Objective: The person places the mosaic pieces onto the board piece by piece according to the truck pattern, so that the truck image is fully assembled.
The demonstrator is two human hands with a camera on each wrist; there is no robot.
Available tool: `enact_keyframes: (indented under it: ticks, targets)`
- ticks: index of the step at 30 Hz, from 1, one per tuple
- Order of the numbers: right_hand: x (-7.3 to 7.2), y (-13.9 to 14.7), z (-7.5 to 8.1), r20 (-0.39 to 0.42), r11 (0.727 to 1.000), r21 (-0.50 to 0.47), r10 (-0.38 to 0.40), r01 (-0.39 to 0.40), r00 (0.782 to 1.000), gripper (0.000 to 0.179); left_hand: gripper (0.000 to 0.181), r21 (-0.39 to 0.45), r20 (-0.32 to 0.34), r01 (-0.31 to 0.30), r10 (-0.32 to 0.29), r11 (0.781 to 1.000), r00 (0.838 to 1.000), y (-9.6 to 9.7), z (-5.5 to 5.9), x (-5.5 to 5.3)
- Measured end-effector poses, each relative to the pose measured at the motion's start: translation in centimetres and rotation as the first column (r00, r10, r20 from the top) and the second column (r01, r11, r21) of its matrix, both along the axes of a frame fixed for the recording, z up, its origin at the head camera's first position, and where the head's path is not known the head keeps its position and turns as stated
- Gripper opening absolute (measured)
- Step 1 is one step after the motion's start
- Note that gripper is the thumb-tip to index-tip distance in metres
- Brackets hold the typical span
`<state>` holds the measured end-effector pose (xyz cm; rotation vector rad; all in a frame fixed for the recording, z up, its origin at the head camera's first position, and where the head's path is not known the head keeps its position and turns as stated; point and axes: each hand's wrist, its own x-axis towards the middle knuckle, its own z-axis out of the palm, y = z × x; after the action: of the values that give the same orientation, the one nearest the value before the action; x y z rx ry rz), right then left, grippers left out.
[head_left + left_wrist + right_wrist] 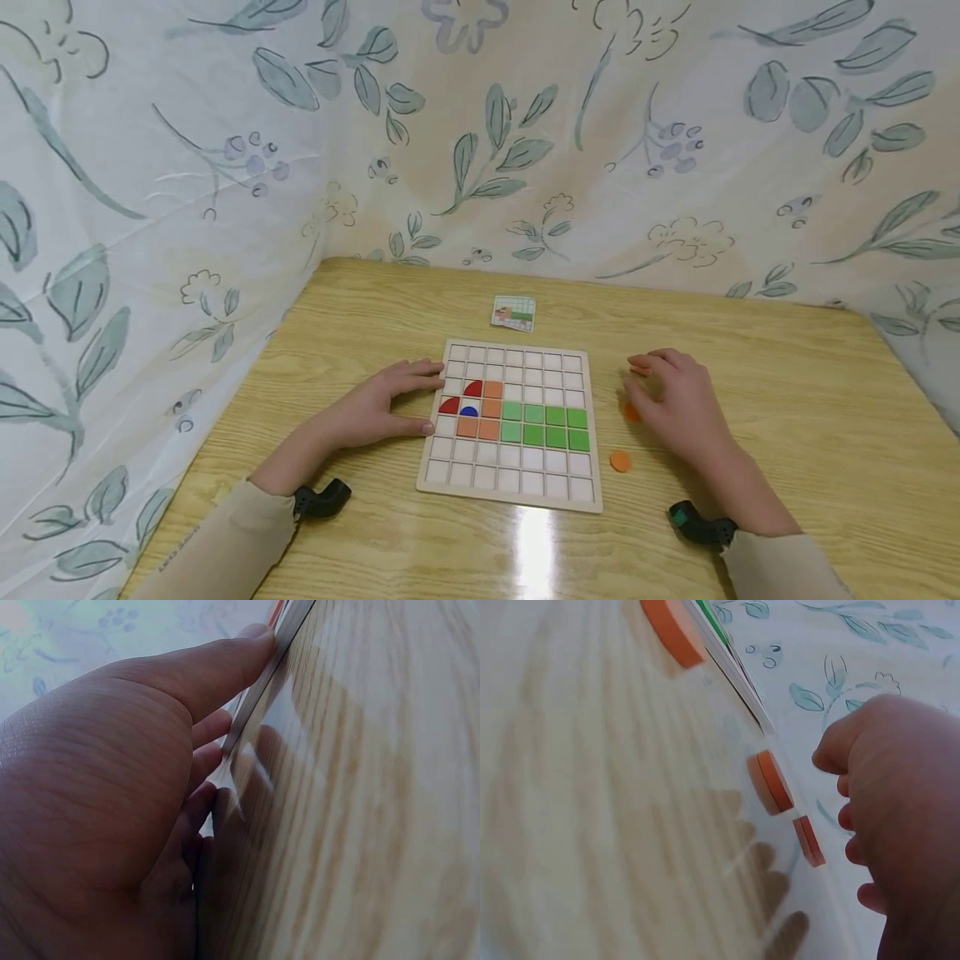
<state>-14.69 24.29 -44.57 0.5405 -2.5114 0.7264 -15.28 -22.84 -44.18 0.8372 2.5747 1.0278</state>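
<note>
In the head view a wooden grid board [510, 502] lies mid-table, with green, orange, red and blue pieces set in several of its squares. My left hand [375, 408] touches the board's left edge with thumb and fingertips spread; the left wrist view shows the thumb [217, 671] against the rim. To the right of the board, my right hand [678, 408] hovers over the table, fingers loosely bent, nothing seen between them. Below it lie two orange discs [774, 781], one partly hidden in the head view. A third orange disc [620, 461] lies nearer the board's right edge.
A small printed card [513, 313] with a grid picture lies behind the board. Floral cloth [495, 167] hangs behind and beside the wooden table [375, 542]. A dark curved device [322, 500] is on the left wrist, another [701, 525] on the right.
</note>
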Motion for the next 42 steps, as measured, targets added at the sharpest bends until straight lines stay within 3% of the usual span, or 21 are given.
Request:
enact_keyframes:
  ticks: [6,18,26,42]
  targets:
    - [-0.4,1.0,-0.5,0.045,0.999,-0.008,-0.038,0.038,0.998,0.022,0.069,0.0,0.0,-0.003,0.003,1.0,1.0,0.1,0.0,0.0]
    - [-0.9,1.4,-0.8,0.11,0.995,0.035,-0.097,0.094,0.989,0.032,0.069,0.0,-0.012,0.004,-0.004,1.0,1.0,0.0,-0.3,-0.1]
    - [-1.2,1.5,-1.1,0.098,0.995,0.047,-0.095,0.091,0.991,0.023,0.069,0.004,-0.008,0.001,-0.001,1.0,1.0,0.0,-0.4,-0.1]
    - [-1.1,1.4,-0.8,0.076,0.997,0.036,-0.075,0.072,0.994,0.023,0.069,-0.005,0.007,-0.004,0.004,1.0,1.0,0.0,-0.1,0.0]
